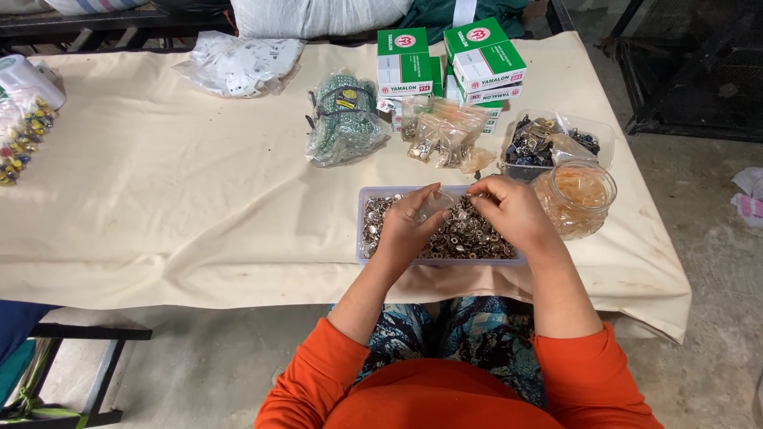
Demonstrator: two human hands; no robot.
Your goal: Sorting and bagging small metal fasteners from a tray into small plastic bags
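A shallow clear plastic tray (362, 235) full of small silver metal snap buttons (469, 238) sits at the near edge of a cloth-covered table (199, 199). Both hands hover over it. My left hand (405, 226) and my right hand (513, 210) pinch a small clear plastic bag (439, 202) between them, each gripping one side of it just above the buttons. The orange sleeves end at the elbows.
A clear jar of plastic bags (574, 197) stands right of the tray. Behind are a container of dark metal parts (548, 143), small filled bags (445, 135), green-and-white boxes (461, 63), a green bundle (343, 119) and a white bag (238, 63). Coloured items (20, 127) lie far left.
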